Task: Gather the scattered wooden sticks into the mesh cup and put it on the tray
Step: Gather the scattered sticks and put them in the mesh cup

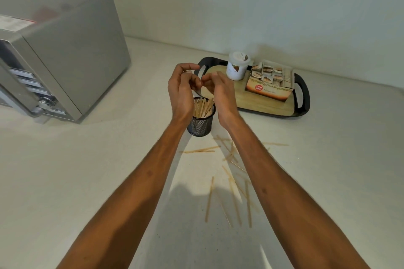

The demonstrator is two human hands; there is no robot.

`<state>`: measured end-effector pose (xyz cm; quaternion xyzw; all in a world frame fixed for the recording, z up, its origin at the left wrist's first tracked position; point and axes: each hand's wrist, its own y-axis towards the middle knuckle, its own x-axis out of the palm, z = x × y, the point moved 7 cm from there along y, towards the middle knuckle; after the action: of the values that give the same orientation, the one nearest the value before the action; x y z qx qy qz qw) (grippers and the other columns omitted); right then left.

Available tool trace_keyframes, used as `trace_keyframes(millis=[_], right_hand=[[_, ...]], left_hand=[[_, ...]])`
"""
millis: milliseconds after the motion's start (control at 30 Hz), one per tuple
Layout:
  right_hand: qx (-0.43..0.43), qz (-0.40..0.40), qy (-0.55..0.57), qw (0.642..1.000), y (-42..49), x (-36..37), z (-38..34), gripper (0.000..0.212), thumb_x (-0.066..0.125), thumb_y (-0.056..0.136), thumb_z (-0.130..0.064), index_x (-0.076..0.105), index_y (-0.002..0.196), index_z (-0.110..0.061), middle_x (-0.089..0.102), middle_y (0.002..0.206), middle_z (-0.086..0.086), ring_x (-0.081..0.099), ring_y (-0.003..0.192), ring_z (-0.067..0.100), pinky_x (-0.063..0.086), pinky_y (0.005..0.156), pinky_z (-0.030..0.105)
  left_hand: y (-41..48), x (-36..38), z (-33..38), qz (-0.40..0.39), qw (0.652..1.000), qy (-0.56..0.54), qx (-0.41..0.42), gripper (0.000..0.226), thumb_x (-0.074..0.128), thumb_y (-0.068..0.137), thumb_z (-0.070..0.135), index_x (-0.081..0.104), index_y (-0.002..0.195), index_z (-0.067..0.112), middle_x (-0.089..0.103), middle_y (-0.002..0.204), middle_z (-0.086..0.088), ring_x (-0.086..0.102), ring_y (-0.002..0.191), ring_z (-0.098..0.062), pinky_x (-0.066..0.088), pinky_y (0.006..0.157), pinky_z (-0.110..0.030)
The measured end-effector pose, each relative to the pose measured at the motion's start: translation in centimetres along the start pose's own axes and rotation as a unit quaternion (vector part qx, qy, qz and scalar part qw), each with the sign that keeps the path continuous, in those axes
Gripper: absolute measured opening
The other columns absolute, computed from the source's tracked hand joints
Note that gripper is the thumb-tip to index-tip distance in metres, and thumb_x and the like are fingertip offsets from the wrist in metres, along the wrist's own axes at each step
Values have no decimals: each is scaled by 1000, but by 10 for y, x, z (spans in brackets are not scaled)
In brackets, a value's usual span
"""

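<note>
A black mesh cup (200,125) stands on the counter, holding several wooden sticks upright (203,107). Both hands hover just above its rim, fingertips curled toward each other. My left hand (182,91) is on the cup's left side and my right hand (218,91) on its right. I cannot make out a stick between the fingers. More wooden sticks lie scattered on the counter (231,181) nearer to me, partly hidden under my right forearm. The black-rimmed tray (302,94) with a wooden base lies behind and right of the cup.
On the tray stand a white jar (237,67) and a box of tea sachets (270,82). A grey metal appliance (65,61) fills the counter's left side. A pale wall runs along the back.
</note>
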<state>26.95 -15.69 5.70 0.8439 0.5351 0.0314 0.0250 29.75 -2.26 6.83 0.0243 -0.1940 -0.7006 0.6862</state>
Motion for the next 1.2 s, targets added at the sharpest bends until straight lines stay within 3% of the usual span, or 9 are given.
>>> trace_keyframes(millis=[100,200,300,400,567,733,867,1033,1200], right_hand=[[-14,-17,-15,1000,-7,-11,-7,36,43,111,-17,75,109,1,80,111,11,74,115,21,52,111,38],[-25,-3,-2,1000,-14,-41,-9,34,45,111,-14,74,113,3,80,117,10,74,117,19,52,110,32],[-9,23,-49,999,-24,-82,0,26,50,109,-12,75,113,-3,80,115,4,74,113,15,51,93,23],[14,34,-171,985,-36,-124,19,19,58,104,-13,76,106,-8,79,107,3,73,107,18,54,97,34],[28,17,-510,860,-65,-193,55,27,60,98,-4,74,115,-18,70,119,4,67,114,26,53,98,41],[4,-40,-639,768,-85,-211,81,39,68,88,-4,67,124,-19,57,124,8,56,117,31,48,94,46],[-33,-6,-646,762,-90,-204,77,25,66,91,-2,67,112,-14,61,113,7,59,107,30,46,86,43],[-36,-3,-603,797,-92,-193,73,20,59,94,4,69,104,-11,64,105,9,61,100,30,50,83,42],[5,-81,-534,842,-86,-170,74,26,59,93,0,78,94,-18,72,91,-1,70,89,22,46,68,26]], left_hand=[[-8,1,8,-13,997,54,45,28,43,108,3,70,114,1,74,91,-14,72,91,-24,54,86,-25],[-18,-2,19,-17,988,116,100,24,46,110,8,70,116,12,76,106,4,71,108,-24,53,100,-46],[-39,-8,34,21,965,201,166,23,50,110,12,68,118,24,72,111,12,66,112,-23,51,96,-45],[-70,-8,38,-6,951,229,205,22,50,110,14,67,117,25,70,108,12,68,101,-21,51,83,-34],[-126,-9,8,-126,900,377,177,22,51,102,20,71,99,30,70,83,14,62,69,-9,48,57,-24],[-151,-30,-32,-170,818,545,70,30,66,93,15,72,122,22,72,118,2,61,115,-22,54,86,-38],[-163,-38,-46,-202,763,614,3,40,63,102,25,64,142,18,61,139,-6,54,125,-28,48,100,-42],[-176,-30,-40,-202,747,633,6,35,56,108,25,59,140,13,58,134,-9,54,117,-26,49,94,-38],[-189,-15,-37,-223,760,610,-20,30,50,110,21,63,134,9,61,125,-10,62,107,-26,51,81,-36]])
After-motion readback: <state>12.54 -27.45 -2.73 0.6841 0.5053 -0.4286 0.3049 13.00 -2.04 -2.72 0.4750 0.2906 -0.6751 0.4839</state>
